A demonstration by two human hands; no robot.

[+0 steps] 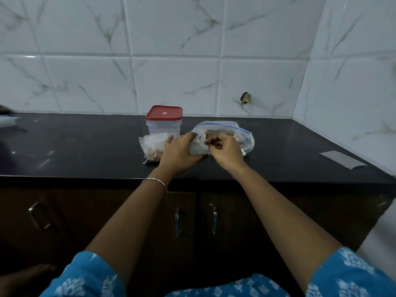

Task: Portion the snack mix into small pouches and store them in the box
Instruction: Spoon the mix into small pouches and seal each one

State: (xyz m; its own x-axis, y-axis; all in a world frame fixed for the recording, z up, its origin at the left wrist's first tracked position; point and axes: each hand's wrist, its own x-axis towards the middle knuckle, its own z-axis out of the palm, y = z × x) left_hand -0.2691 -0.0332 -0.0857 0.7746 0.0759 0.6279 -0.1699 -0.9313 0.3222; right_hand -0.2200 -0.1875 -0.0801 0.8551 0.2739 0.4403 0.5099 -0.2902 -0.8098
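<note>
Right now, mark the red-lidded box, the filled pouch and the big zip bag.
red-lidded box (pixel 164 113), head view, centre of the lid.
filled pouch (pixel 152 146), head view, middle of its front.
big zip bag (pixel 217 126), head view, upper clear flap.

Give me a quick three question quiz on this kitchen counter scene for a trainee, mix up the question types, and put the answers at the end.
1. True or false: the red lid is on the box.
2. Multiple choice: the filled pouch lies on the counter
A) to the right of the large zip bag
B) in front of the box, beside the left hand
C) on top of the red lid
3. Short answer: what do the left hand and the right hand hold between them?

Key: 1 true; 2 B; 3 the small pouch, gripped by the left hand and pinched at its mouth by the right fingers.
</note>
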